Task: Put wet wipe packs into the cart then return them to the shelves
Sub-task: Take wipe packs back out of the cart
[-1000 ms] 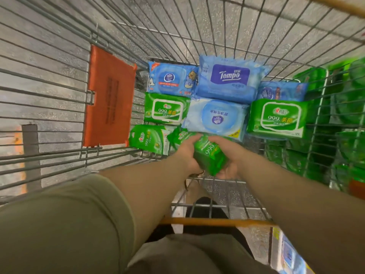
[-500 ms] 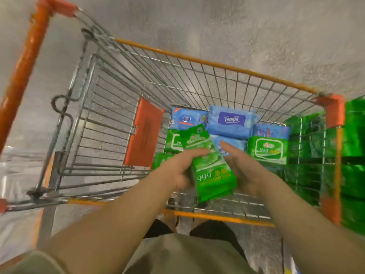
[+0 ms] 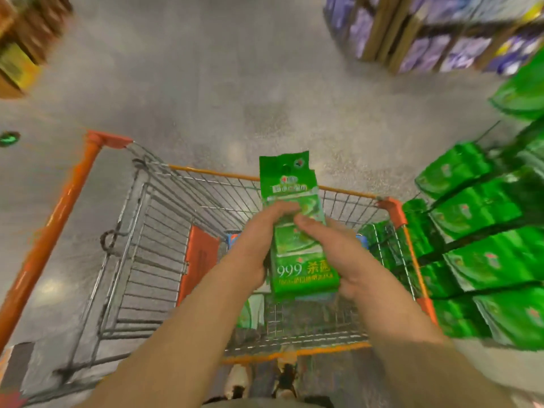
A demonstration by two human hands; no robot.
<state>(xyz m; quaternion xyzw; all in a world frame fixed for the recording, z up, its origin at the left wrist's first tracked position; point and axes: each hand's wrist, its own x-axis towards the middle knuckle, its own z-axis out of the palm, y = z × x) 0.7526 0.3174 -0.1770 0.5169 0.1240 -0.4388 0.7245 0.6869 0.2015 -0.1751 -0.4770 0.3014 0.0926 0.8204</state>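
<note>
Above the wire cart (image 3: 153,260) I hold a long green wet wipe pack (image 3: 297,231) marked 999, standing on end. My left hand (image 3: 259,242) grips its left edge, thumb across the front. My right hand (image 3: 338,257) grips the right edge, thumb also on the front. The pack and my hands hide most of the cart's contents; a green pack (image 3: 250,313) and a bit of a blue one (image 3: 363,241) show beneath.
Shelves of green wipe packs (image 3: 485,237) stand right beside the cart's right side. An orange flap (image 3: 200,260) hangs inside the cart. Purple goods (image 3: 441,39) fill a shelf at the far right, boxes (image 3: 20,39) at the far left. Grey floor lies ahead.
Both hands have lifted the green pack out of the cart bottom to above its rim. My view has tilted up, bringing the aisle and shelves into sight.
</note>
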